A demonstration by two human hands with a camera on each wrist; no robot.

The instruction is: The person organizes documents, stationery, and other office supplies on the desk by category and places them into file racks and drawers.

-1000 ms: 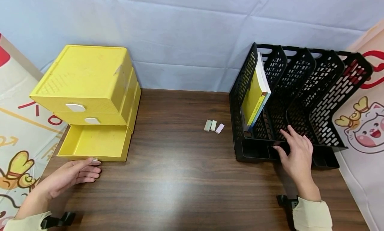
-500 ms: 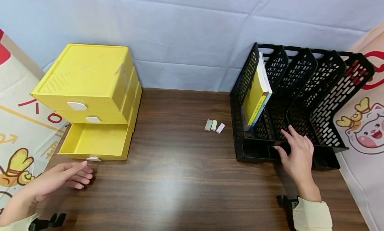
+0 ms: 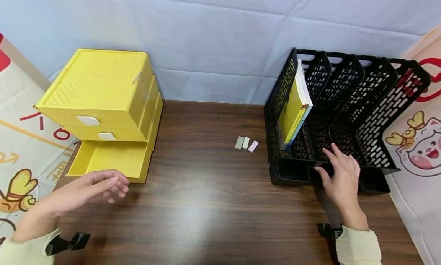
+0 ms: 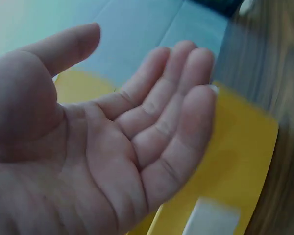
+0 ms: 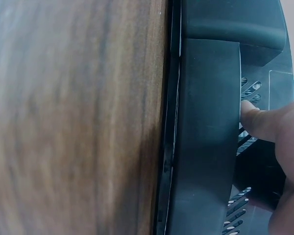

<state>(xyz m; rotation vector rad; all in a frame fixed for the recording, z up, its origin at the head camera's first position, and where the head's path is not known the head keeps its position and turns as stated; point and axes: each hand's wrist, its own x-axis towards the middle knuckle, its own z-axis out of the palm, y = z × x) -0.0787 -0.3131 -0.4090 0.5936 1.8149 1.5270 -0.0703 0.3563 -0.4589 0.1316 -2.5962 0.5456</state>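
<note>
My left hand [image 3: 93,188] hovers in front of the yellow drawer cabinet [image 3: 96,79], fingers loosely bent and holding nothing. It overlaps the pulled-out bottom drawer [image 3: 118,154], whose bare inside shows. In the left wrist view, the palm [image 4: 103,166] faces the camera, with a white handle [image 4: 213,218] below the fingers. My right hand [image 3: 341,177] rests at the front of a black file rack [image 3: 273,161], thumb on the front tray's edge and fingers spread over the inner slots. Its thumb [image 5: 257,120] also shows in the right wrist view; its fingertips are hidden there.
A yellow book [image 3: 291,117] stands in the rack's leftmost slot. On the brown table [image 3: 196,188], between cabinet and rack, lie a grey-green block [image 3: 239,143], a cream block [image 3: 245,143] and a lilac block [image 3: 253,146]. A pale cloth [image 3: 213,47] hangs behind.
My left hand let go of the bottom drawer's handle, drew back left, then moved right and up across the drawer's front. The right hand has kept its place.
</note>
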